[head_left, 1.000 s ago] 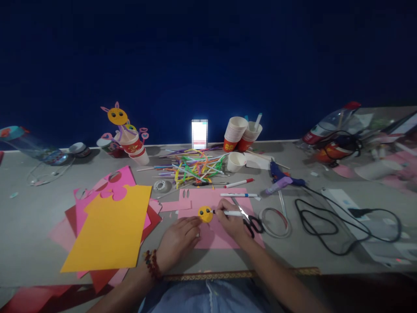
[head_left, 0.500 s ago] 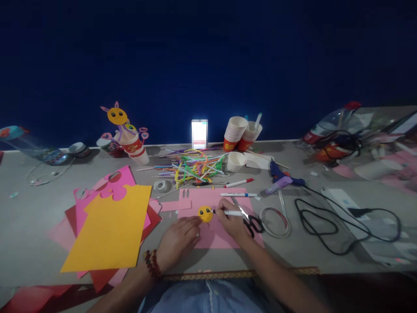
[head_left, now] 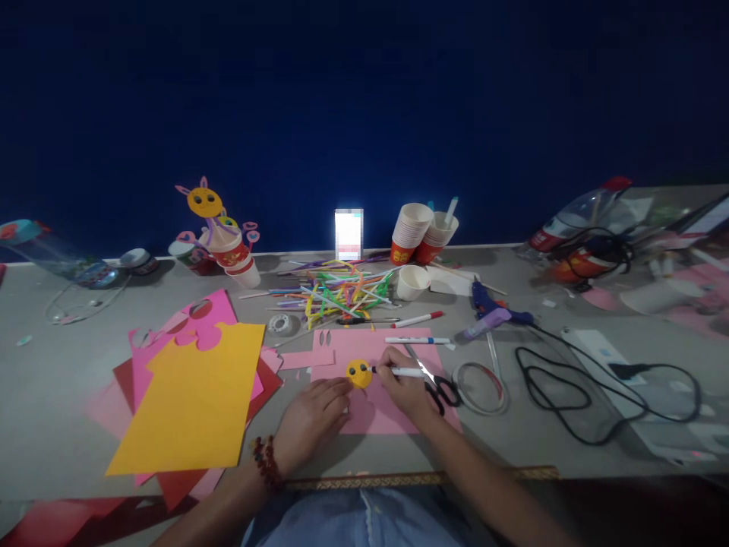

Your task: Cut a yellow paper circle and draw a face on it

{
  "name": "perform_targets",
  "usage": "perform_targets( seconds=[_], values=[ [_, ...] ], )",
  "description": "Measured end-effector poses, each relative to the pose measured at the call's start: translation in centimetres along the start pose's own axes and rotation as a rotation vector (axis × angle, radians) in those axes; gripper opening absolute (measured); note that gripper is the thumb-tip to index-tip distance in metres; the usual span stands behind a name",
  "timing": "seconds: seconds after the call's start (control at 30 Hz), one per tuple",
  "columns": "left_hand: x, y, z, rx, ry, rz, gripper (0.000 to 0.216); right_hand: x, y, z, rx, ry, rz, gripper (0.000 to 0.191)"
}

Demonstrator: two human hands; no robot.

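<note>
A small yellow paper circle [head_left: 358,374] with two dark eyes lies on a pink sheet of paper [head_left: 399,418] in front of me. My left hand [head_left: 319,414] rests flat beside it, fingertips at the circle's left edge. Gripped in my right hand [head_left: 403,387] is a white marker [head_left: 407,372], its dark tip at the right eye of the circle. A blue-and-white marker [head_left: 418,341] lies just above that hand. Black-handled scissors [head_left: 447,391] lie on the right of the pink sheet, partly hidden by the hand.
Left lie stacked coloured sheets [head_left: 199,403]; behind them a bunny figure [head_left: 205,202] stands in paper cups. Pipe cleaners [head_left: 342,292] are heaped ahead, near stacked cups [head_left: 411,232]. To the right are a tape roll [head_left: 480,387], a glue gun [head_left: 490,308] and its looped cord [head_left: 555,410].
Hardly anything differs. Both hands, the marker and the yellow circle stay in the same place, with at most a very slight movement at the marker's tip.
</note>
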State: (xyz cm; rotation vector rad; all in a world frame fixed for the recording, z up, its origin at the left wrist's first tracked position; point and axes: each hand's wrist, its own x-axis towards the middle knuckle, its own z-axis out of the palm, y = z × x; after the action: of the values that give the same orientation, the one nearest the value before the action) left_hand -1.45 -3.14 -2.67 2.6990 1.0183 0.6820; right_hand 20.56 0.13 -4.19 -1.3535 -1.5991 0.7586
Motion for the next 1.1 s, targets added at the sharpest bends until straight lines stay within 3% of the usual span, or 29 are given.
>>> perform_targets(
  seconds=[1.1],
  values=[
    [0.08, 0.04, -0.01, -0.004, -0.005, -0.004, 0.012, -0.01, 0.05, 0.08, -0.031, 0.014, -0.007, 0.019]
  ],
)
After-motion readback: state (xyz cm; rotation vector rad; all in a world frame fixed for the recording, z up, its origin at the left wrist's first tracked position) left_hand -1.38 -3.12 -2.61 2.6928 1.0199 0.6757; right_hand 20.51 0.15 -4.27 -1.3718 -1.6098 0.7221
